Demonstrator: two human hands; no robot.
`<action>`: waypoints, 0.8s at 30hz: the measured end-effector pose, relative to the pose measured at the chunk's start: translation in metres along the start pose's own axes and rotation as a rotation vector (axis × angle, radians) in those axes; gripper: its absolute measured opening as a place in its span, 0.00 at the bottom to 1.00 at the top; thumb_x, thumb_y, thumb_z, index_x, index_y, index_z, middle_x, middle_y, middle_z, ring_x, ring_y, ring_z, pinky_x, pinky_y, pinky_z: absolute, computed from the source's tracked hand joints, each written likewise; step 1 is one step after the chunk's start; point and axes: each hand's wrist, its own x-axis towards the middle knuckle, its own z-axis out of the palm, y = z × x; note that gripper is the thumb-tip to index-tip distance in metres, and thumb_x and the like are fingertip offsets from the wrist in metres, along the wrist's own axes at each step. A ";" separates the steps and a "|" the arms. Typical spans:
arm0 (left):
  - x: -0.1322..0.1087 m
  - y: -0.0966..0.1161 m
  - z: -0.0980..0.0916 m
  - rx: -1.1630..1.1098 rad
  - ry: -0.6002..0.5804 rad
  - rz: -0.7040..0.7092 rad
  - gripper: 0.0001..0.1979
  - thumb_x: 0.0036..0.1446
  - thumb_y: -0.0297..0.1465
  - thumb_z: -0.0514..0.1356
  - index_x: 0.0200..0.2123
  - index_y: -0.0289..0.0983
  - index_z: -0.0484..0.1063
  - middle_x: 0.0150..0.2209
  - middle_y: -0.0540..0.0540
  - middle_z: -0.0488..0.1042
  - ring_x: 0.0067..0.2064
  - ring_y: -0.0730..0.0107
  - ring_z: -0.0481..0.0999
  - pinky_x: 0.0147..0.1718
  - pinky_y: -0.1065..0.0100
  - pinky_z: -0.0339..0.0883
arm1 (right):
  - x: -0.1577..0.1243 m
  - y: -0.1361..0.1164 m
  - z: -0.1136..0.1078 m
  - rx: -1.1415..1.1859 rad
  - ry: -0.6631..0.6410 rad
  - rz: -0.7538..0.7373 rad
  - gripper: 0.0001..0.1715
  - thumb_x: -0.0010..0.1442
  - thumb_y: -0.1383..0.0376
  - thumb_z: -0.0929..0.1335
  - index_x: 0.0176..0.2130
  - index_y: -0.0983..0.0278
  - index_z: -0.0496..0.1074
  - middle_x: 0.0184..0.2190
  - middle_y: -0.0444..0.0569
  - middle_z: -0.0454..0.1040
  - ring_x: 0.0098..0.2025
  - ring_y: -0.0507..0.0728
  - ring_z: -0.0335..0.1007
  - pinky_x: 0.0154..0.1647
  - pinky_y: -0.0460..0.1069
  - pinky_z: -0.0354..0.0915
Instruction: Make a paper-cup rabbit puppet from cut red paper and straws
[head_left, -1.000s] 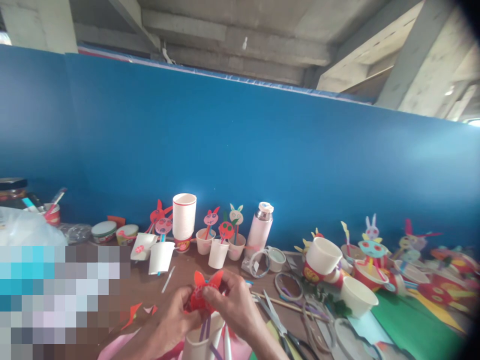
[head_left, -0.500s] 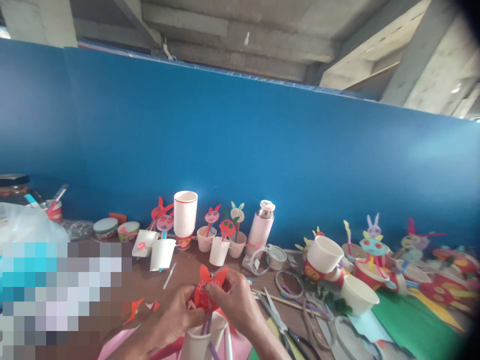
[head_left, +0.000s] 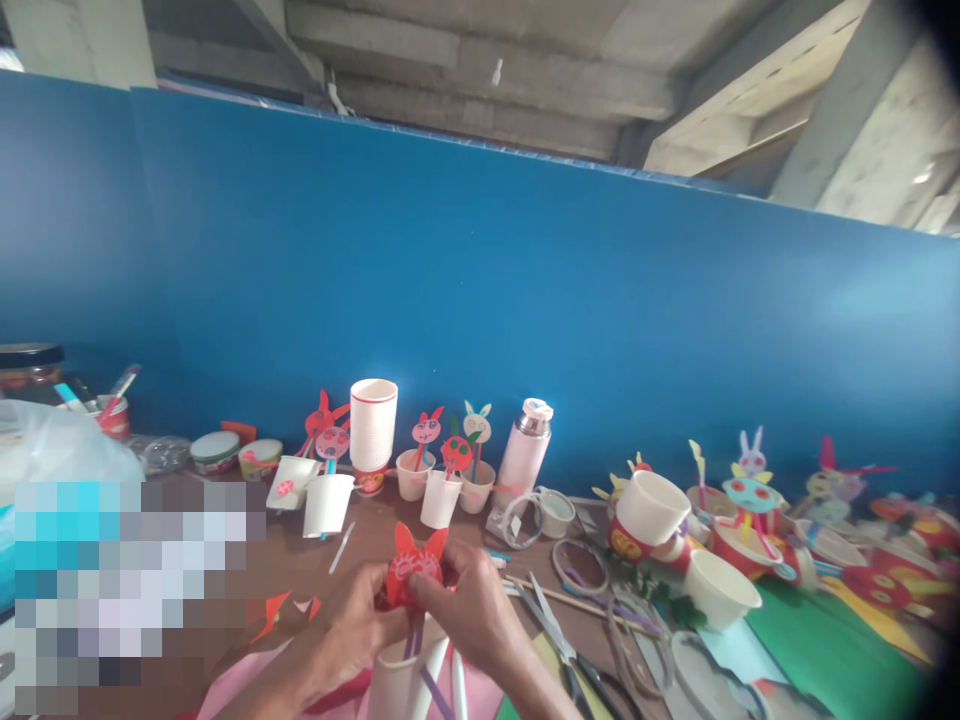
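Note:
A red paper animal face (head_left: 409,565) with two pointed ears and pale drawn features is pinched between both my hands. My left hand (head_left: 356,615) grips its left side, and my right hand (head_left: 469,605) has its thumb pressed on the front. Purple strips (head_left: 414,635) run from below the face into a white paper cup (head_left: 397,680) under my hands. A white stick (head_left: 458,690) stands beside the cup. Pink paper (head_left: 251,680) lies beneath, and red paper scraps (head_left: 274,612) are to the left.
Scissors (head_left: 551,625) lie open on the right, near tape rolls (head_left: 580,567) and green paper (head_left: 832,635). Along the blue partition (head_left: 450,250) stand a cup stack (head_left: 373,425), a pink flask (head_left: 525,450) and several cups with paper figures (head_left: 442,497). A plastic bag (head_left: 67,450) is at left.
The red face has tipped more upright, so its ears and drawn features show more plainly. Both hands keep their hold, and the view has shifted slightly.

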 end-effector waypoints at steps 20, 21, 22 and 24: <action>0.001 -0.003 0.003 0.134 0.057 0.069 0.16 0.43 0.39 0.63 0.32 0.33 0.75 0.26 0.47 0.75 0.33 0.61 0.73 0.33 0.68 0.65 | 0.004 0.006 0.009 -0.055 0.120 -0.032 0.05 0.51 0.68 0.64 0.24 0.65 0.65 0.20 0.39 0.63 0.23 0.49 0.54 0.25 0.43 0.49; 0.001 -0.004 0.001 0.118 0.078 0.051 0.18 0.42 0.40 0.64 0.33 0.32 0.75 0.27 0.46 0.75 0.34 0.60 0.73 0.34 0.67 0.65 | 0.006 0.007 0.007 0.017 0.102 -0.032 0.04 0.51 0.69 0.64 0.25 0.65 0.66 0.20 0.39 0.64 0.23 0.49 0.55 0.25 0.43 0.50; 0.001 -0.004 -0.001 0.109 0.088 0.036 0.19 0.42 0.40 0.64 0.35 0.32 0.75 0.29 0.45 0.76 0.35 0.60 0.73 0.35 0.66 0.65 | 0.007 0.009 0.005 0.098 0.082 -0.034 0.04 0.51 0.68 0.64 0.26 0.66 0.67 0.21 0.40 0.65 0.24 0.49 0.56 0.26 0.43 0.52; 0.000 -0.001 -0.006 0.091 0.062 0.016 0.19 0.45 0.38 0.62 0.39 0.32 0.73 0.33 0.44 0.76 0.39 0.58 0.73 0.38 0.64 0.65 | 0.010 0.011 0.001 0.245 0.046 -0.039 0.04 0.51 0.68 0.65 0.28 0.67 0.69 0.23 0.41 0.67 0.25 0.49 0.58 0.27 0.43 0.55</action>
